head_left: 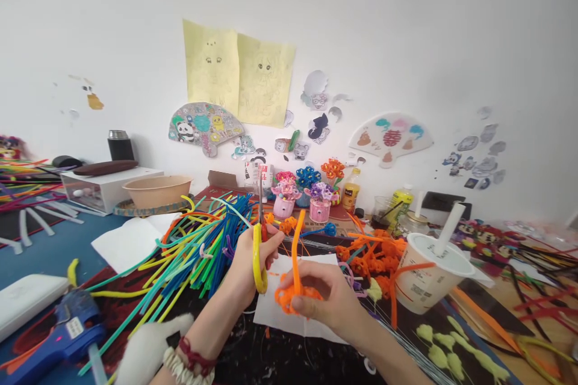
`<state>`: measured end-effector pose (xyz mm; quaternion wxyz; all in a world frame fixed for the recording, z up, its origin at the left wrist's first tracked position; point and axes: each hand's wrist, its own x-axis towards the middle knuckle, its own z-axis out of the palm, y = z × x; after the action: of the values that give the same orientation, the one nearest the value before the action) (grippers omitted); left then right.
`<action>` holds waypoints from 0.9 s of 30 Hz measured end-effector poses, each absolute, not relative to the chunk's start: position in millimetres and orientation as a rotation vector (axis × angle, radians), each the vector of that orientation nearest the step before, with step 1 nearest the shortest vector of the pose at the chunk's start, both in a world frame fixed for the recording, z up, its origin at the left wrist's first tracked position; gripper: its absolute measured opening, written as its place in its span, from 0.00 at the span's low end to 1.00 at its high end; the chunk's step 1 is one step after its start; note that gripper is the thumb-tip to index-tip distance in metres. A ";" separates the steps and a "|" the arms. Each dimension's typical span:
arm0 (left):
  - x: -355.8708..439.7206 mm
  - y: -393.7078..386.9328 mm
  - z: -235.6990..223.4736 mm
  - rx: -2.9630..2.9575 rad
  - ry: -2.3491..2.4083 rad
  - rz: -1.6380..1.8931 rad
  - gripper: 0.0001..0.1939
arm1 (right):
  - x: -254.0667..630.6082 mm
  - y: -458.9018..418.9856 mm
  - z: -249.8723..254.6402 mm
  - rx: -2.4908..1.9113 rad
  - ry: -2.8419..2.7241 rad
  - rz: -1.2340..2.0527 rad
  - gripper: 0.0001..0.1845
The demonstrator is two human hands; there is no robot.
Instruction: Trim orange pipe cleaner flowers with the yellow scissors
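Over the white paper (267, 314), right hand (332, 299) pinches orange fuzzy piece (283, 299), strip (296, 246) upright; left hand (244, 260) grips scissors (258, 264), blades up. Probably trimming step; next move calls for angling blades to strip.

Surface (96, 243): blue at left, dark centrally. Directly on it: glue gun (74, 331), heaped coloured pipe cleaners (221, 246), white sheet (267, 313), lidded cup (427, 280).
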<state>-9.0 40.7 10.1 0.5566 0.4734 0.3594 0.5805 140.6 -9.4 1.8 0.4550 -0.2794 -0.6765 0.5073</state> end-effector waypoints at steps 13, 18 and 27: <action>-10.9 32.7 21.8 1.220 0.812 1.455 0.16 | 152.7 -4.4 1.1 -0.556 -1.388 1.519 0.18; -13.2 37.5 18.7 1.180 0.769 1.520 0.15 | 151.2 -0.2 -1.8 -0.498 -1.286 1.576 0.17; -17.8 37.8 26.0 1.117 0.730 1.578 0.15 | 151.5 2.0 -6.0 -0.497 -1.224 1.577 0.16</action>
<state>-17.8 37.8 26.0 0.5120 0.4644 0.3035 0.6558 151.5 2.0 -6.0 0.5161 -0.2068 -0.5095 0.6567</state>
